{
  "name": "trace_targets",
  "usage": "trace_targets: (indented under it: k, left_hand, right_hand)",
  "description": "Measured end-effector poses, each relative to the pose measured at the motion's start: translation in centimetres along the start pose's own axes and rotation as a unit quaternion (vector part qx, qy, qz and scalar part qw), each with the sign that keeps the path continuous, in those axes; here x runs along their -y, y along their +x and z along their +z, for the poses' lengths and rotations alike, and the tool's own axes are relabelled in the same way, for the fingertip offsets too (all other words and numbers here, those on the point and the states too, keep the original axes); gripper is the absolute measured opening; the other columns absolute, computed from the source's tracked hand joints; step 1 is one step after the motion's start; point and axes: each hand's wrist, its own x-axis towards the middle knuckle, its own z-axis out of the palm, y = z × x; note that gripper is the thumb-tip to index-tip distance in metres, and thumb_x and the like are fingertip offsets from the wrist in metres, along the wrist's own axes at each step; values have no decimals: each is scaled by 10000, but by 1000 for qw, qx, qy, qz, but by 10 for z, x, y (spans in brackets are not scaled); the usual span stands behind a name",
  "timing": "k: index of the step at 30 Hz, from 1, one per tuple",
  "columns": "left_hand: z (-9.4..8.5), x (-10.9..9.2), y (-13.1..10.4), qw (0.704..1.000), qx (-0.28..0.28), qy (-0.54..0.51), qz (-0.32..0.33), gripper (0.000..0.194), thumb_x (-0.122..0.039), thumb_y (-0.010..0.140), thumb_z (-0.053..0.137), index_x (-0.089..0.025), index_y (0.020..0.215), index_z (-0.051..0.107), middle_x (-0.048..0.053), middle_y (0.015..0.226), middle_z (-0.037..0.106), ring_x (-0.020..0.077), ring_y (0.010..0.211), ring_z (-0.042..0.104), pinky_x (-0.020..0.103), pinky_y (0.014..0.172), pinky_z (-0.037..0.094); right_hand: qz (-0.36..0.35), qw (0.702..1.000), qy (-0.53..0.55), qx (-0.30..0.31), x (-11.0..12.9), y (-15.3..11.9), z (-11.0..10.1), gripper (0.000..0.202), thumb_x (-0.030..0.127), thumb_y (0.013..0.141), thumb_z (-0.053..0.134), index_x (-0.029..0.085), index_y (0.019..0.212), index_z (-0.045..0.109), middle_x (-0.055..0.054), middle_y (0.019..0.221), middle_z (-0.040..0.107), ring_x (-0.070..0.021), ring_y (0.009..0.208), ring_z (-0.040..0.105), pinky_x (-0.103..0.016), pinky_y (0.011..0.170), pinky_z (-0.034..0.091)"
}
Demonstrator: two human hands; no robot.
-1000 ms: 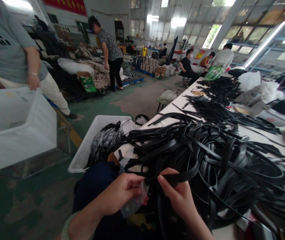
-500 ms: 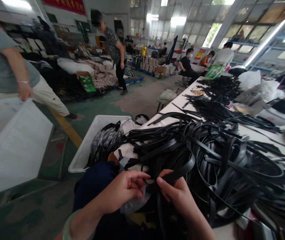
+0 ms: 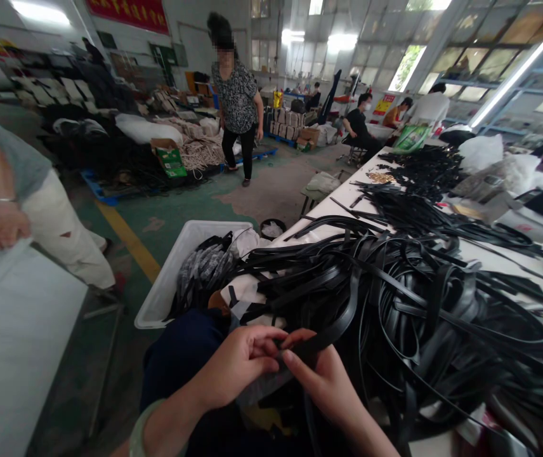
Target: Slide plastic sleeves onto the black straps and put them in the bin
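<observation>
Black straps (image 3: 414,298) lie in a tangled heap over the table in front of me. One black strap (image 3: 331,333) curves down from the heap into my right hand (image 3: 319,374), whose thumb and fingers pinch it near its end. Close against it, my left hand (image 3: 247,362) has its fingers curled and closed at the strap's end. What the left fingertips hold is too small and dark to make out. Below my hands hangs a piece of clear plastic (image 3: 264,387), partly hidden by them.
A white bin (image 3: 157,292) holding dark bundles stands left of the table (image 3: 485,254). At far left a person (image 3: 2,197) grips a large white container (image 3: 24,330). Another person (image 3: 237,95) stands in the aisle. Small brass-coloured pieces (image 3: 380,178) lie farther up the table.
My hands have come together at the strap's end, the right moving left. The person in the aisle has turned and moved right. The person with the white container has shifted left.
</observation>
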Motion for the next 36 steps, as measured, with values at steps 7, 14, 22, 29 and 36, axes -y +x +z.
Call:
trace_targets:
  k: [7, 14, 22, 29, 36]
  left_hand:
    - [-2, 0, -3, 1000, -15, 8, -22, 657, -92, 643, 736, -166, 1274, 566, -7, 763, 697, 157, 729, 649, 261, 711, 487]
    - [-4, 8, -6, 999, -16, 7, -43, 670, -63, 581, 764, -162, 1223, 603, -36, 688, 662, 137, 653, 619, 223, 620, 442]
    - [1, 6, -8, 999, -38, 6, -32, 569, -54, 567, 758, -147, 1120, 661, -34, 692, 650, 144, 676, 630, 243, 660, 469]
    - [-2, 8, -9, 998, -26, 5, -54, 647, -50, 553, 764, -150, 1175, 618, -37, 682, 678, 147, 658, 642, 248, 660, 481]
    - [8, 2, -4, 999, -31, 12, -34, 529, -61, 585, 758, -139, 1099, 659, -9, 706, 692, 167, 691, 661, 290, 717, 504]
  right_hand:
    - [-26, 987, -2, -157, -14, -3, 12, 443, 535, 950, 442, 214, 950, 747, -12, 705, 554, -138, 642, 517, -241, 626, 459]
    - [9, 992, 19, -125, -12, -2, 15, 473, 573, 913, 486, 211, 1089, 735, -26, 696, 588, -157, 622, 558, -254, 573, 480]
    - [-39, 996, -26, -75, -14, -5, 15, 350, 521, 825, 658, 241, 1004, 767, -73, 898, 703, -214, 843, 623, -331, 799, 511]
    - [44, 983, 72, -161, -9, 6, -5, 440, 549, 904, 540, 192, 1080, 728, 32, 567, 494, -71, 445, 358, -179, 405, 277]
    - [-27, 984, -70, -159, -12, -12, 18, 407, 520, 905, 535, 195, 1013, 755, -73, 851, 722, -129, 498, 544, -240, 467, 458]
